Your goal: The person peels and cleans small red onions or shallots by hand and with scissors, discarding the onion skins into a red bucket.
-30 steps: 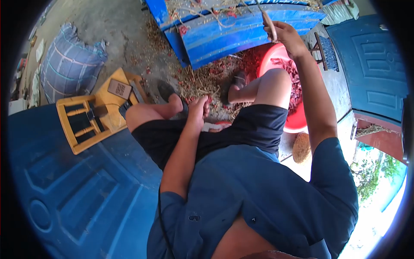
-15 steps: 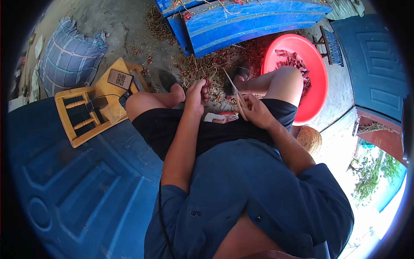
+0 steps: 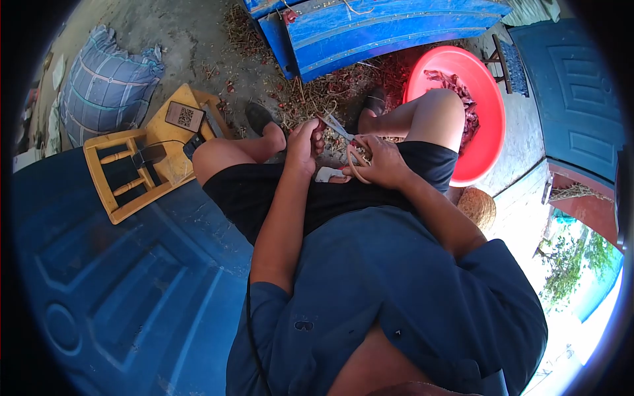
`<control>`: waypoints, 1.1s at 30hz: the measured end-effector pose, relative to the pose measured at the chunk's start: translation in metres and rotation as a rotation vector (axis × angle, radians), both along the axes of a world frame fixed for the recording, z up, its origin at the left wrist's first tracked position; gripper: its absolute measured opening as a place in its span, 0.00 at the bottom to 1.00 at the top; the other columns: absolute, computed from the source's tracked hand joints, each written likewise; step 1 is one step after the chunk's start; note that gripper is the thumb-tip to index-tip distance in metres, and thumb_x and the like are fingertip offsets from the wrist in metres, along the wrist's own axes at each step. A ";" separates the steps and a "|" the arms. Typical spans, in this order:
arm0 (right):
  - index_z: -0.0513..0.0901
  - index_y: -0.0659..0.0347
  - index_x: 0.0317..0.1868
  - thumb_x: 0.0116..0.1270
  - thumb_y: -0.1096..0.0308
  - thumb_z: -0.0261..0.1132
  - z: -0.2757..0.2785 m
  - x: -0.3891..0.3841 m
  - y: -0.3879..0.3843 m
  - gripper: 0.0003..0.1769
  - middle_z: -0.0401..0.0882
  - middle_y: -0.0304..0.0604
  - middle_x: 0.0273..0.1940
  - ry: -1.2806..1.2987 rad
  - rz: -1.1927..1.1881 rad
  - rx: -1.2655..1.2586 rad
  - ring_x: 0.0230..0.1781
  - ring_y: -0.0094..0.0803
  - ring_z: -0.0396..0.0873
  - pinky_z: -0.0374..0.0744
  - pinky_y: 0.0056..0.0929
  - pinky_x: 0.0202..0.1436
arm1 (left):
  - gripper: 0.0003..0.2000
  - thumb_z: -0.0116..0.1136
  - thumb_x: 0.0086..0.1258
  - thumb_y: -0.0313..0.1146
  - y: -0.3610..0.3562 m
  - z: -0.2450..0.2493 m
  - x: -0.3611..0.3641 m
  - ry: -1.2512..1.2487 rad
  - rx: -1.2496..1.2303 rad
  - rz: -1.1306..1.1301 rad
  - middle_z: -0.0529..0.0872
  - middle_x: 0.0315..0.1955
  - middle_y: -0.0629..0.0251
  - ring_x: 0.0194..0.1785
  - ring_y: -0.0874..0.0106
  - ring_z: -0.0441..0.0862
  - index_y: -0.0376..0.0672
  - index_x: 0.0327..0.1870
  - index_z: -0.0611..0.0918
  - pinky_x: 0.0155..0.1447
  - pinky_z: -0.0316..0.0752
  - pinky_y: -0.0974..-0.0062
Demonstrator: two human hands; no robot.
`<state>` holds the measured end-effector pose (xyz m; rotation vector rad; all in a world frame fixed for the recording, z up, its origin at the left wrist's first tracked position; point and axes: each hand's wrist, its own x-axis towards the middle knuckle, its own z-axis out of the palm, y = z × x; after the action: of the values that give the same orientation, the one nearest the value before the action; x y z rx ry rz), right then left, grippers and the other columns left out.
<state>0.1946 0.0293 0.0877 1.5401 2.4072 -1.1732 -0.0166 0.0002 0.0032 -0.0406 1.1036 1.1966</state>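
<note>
Scissors [image 3: 357, 160] with pale handles are gripped in my right hand [image 3: 383, 162], their blades slightly apart and pointing up-left. The blade tips reach the fingers of my left hand [image 3: 304, 146]. That hand is closed around a dark red dried chili [image 3: 320, 125], of which only a small part shows between the fingers. Both hands are above my lap, between my knees. To the right, a large red basin [image 3: 489, 148] holds a heap of dark red dried chilies [image 3: 470, 122].
A blue metal container [image 3: 396, 33] stands ahead, with stalks and red scraps [image 3: 310, 99] strewn on the floor before it. On the left are a yellow wooden stool [image 3: 165, 142] bearing a phone [image 3: 185, 117], and a plaid sack [image 3: 109, 89]. Blue doors [image 3: 571, 99] flank both sides.
My right hand has moved left and turned the scissors, bringing the blades to the chili at my left fingers. My left hand stays closed in nearly the same place.
</note>
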 end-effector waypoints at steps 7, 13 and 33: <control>0.74 0.66 0.64 0.47 0.33 0.77 -0.011 -0.003 -0.001 0.54 0.79 0.55 0.57 -0.018 0.040 0.129 0.59 0.47 0.78 0.71 0.46 0.67 | 0.08 0.56 0.73 0.40 -0.001 -0.005 0.003 -0.021 0.026 -0.017 0.72 0.21 0.77 0.24 0.78 0.70 0.49 0.34 0.76 0.27 0.63 0.78; 0.73 0.64 0.66 0.46 0.25 0.72 -0.012 -0.003 0.008 0.58 0.78 0.57 0.59 -0.009 -0.008 -0.096 0.62 0.49 0.77 0.70 0.44 0.69 | 0.07 0.57 0.73 0.39 -0.002 -0.004 0.005 -0.011 0.000 -0.011 0.72 0.21 0.76 0.23 0.78 0.70 0.50 0.35 0.76 0.26 0.63 0.78; 0.80 0.57 0.59 0.49 0.31 0.74 -0.013 -0.006 0.012 0.46 0.86 0.49 0.48 -0.104 -0.047 -0.259 0.51 0.47 0.84 0.78 0.43 0.58 | 0.04 0.59 0.72 0.34 -0.002 -0.008 0.003 -0.024 -0.018 0.023 0.73 0.22 0.76 0.22 0.80 0.71 0.47 0.38 0.78 0.23 0.63 0.80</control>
<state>0.1886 0.0413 0.0742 1.5404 2.0702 -1.3176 -0.0134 -0.0016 -0.0052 -0.0814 1.0949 1.2040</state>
